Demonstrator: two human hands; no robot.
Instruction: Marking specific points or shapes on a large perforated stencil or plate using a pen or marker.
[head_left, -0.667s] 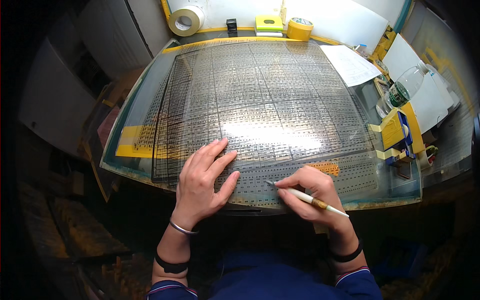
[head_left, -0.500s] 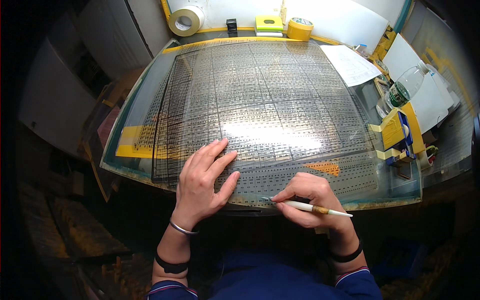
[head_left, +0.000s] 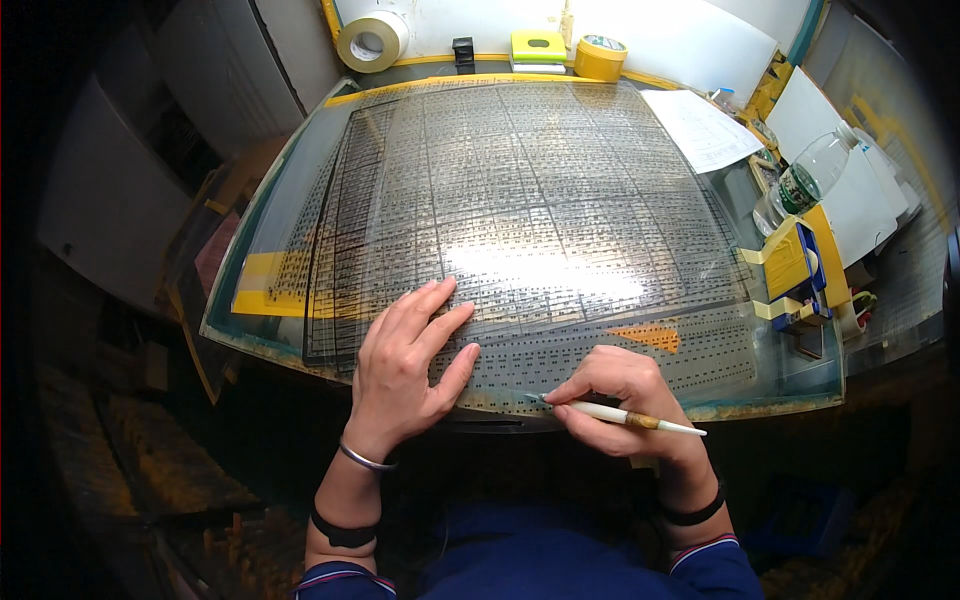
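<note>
A large clear film (head_left: 480,170) printed with rows of small dark marks and grid lines lies over the worktable, overlapping other films. My left hand (head_left: 405,355) rests on its near part with the fingers spread, holding nothing. To the right, my right hand (head_left: 620,390) pinches a slim craft knife (head_left: 605,413) with a white handle and a tan wrapped band. The knife's small pointed tip is down on the near edge of the dotted film, and the handle leans back to the right. An orange tape piece (head_left: 648,337) is on the film just above my right hand.
At the back stand a tape roll (head_left: 372,42), a black holder (head_left: 463,55), a yellow-green box (head_left: 538,48) and a yellow tape roll (head_left: 600,58). On the right are paper sheets (head_left: 705,135), a plastic bottle (head_left: 805,185) and a blue-yellow tape dispenser (head_left: 795,270). A lamp's glare brightens the film's middle.
</note>
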